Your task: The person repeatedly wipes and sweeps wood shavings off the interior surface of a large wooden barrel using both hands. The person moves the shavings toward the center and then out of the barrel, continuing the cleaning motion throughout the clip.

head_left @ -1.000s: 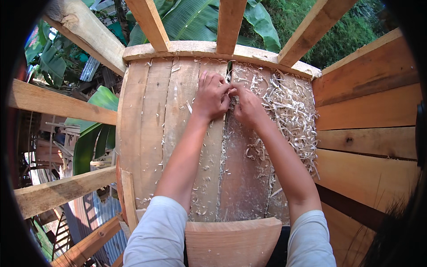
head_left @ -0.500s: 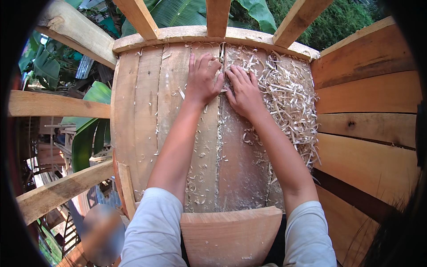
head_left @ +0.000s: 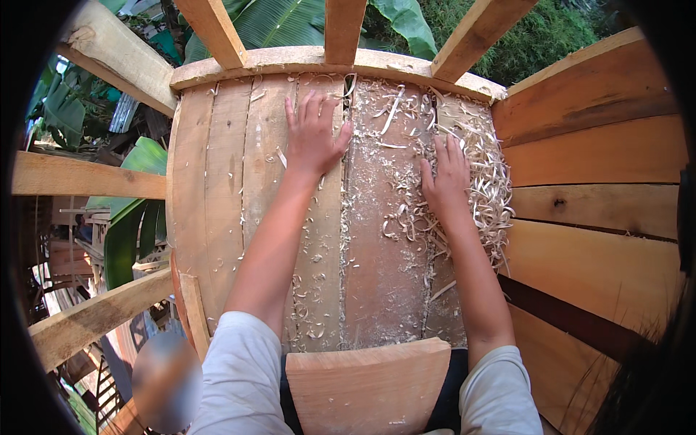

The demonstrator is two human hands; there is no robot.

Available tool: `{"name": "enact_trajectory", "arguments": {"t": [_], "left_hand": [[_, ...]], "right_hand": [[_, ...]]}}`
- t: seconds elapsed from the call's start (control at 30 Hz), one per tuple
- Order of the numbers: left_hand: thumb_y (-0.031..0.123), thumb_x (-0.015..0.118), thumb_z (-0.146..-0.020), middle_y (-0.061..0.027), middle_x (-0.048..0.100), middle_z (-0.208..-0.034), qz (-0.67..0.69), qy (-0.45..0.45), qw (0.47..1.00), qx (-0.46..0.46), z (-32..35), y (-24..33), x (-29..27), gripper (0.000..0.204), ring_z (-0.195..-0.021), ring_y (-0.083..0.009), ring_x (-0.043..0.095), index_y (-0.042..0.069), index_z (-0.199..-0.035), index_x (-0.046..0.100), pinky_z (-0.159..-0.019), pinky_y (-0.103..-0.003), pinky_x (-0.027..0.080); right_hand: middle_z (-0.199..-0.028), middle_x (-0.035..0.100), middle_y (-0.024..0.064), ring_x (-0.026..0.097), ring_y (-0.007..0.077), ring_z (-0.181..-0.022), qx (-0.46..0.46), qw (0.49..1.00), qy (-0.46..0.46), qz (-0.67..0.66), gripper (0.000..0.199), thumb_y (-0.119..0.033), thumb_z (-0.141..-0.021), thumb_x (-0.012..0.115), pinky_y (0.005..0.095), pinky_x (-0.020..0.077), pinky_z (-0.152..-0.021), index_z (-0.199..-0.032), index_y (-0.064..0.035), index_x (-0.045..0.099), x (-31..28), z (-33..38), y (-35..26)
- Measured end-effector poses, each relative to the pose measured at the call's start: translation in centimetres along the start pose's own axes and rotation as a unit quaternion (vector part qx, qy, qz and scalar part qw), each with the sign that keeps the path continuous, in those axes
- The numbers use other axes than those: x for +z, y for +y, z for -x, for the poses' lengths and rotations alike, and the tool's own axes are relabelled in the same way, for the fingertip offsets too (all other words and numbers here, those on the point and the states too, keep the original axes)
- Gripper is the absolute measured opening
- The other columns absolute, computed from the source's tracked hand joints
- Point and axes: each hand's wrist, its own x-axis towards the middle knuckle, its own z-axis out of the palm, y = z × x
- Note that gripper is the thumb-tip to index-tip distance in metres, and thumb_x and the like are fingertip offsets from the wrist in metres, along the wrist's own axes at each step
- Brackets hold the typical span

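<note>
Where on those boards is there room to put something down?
Most open: the left boards, between their outer edge and the left forearm, lightly speckled. The reddish board, left of the right forearm, is more littered. Crowded: the strip right of the right hand, heaped with curled shavings.

Pale grey short sleeves (head_left: 239, 377), creased, hems near elbows; dark legwear (head_left: 451, 391) partly visible. Left hand (head_left: 313, 138), right hand (head_left: 448, 180) bare.

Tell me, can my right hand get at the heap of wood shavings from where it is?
Most likely yes: your right hand is right beside the wood shavings, open, with no visible barrier between. Your left hand is off to the left, out of the way.
</note>
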Motion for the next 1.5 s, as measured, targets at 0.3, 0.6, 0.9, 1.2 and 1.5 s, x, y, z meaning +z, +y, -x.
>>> {"name": "enact_trajectory", "arguments": {"t": [0.3,0.6,0.9,1.2,1.5], "left_hand": [[0.040,0.056,-0.094,-0.0133,0.042,-0.152,0.101,-0.164,0.935,0.299,4.3,9.0,1.0,0.053,-0.146,-0.0307,0.033,0.016,-0.142,0.049,-0.120,-0.060,0.015],[0.045,0.047,-0.100,-0.0122,0.037,-0.158,-0.127,-0.149,0.965,0.174,0.6,7.5,-0.9,0.058,-0.148,-0.0302,0.031,0.022,-0.152,0.038,-0.119,-0.063,0.016],[0.044,0.048,-0.099,-0.0110,0.037,-0.158,-0.081,-0.145,0.961,0.221,4.0,7.9,1.4,0.057,-0.150,-0.0299,0.028,0.025,-0.152,0.039,-0.120,-0.063,0.011],[0.033,0.061,-0.092,-0.0152,0.039,-0.154,-0.048,-0.097,0.992,0.064,4.1,2.5,-4.7,0.064,-0.149,-0.0334,0.026,0.016,-0.150,0.039,-0.120,-0.063,0.006],[0.041,0.055,-0.096,-0.0158,0.042,-0.153,-0.005,-0.215,0.935,0.281,7.8,1.4,-5.4,0.062,-0.146,-0.0293,0.034,0.006,-0.146,0.043,-0.122,-0.056,0.016]], "right_hand": [[-0.152,0.036,0.0276,0.032,0.0399,-0.144,0.019,0.992,-0.008,0.121,0.067,-0.025,-0.093,0.055,0.0550,0.0234,-0.117,-0.151,-0.0027,0.031,-1.5,3.5,3.1],[-0.108,0.069,0.0179,0.071,0.0349,-0.089,0.142,0.899,-0.351,0.221,0.054,-0.028,-0.094,0.059,0.0484,0.0551,-0.081,-0.140,-0.0029,0.046,-11.7,1.5,-3.7],[-0.135,0.053,0.0305,0.054,0.0413,-0.126,-0.086,0.993,-0.078,-0.021,0.054,-0.030,-0.096,0.057,0.0479,0.0442,-0.104,-0.137,0.0025,0.046,-6.6,1.4,-3.1],[-0.159,0.025,0.0276,0.022,0.0416,-0.149,0.063,0.996,-0.068,-0.005,0.068,-0.036,-0.099,0.046,0.0663,0.0109,-0.117,-0.152,0.0030,0.029,3.0,-2.7,-6.1],[-0.153,0.032,0.0291,0.035,0.0441,-0.141,-0.031,0.973,-0.016,-0.227,0.056,-0.017,-0.096,0.050,0.0551,0.0263,-0.117,-0.148,-0.0003,0.036,1.1,-4.0,-8.3]]}}
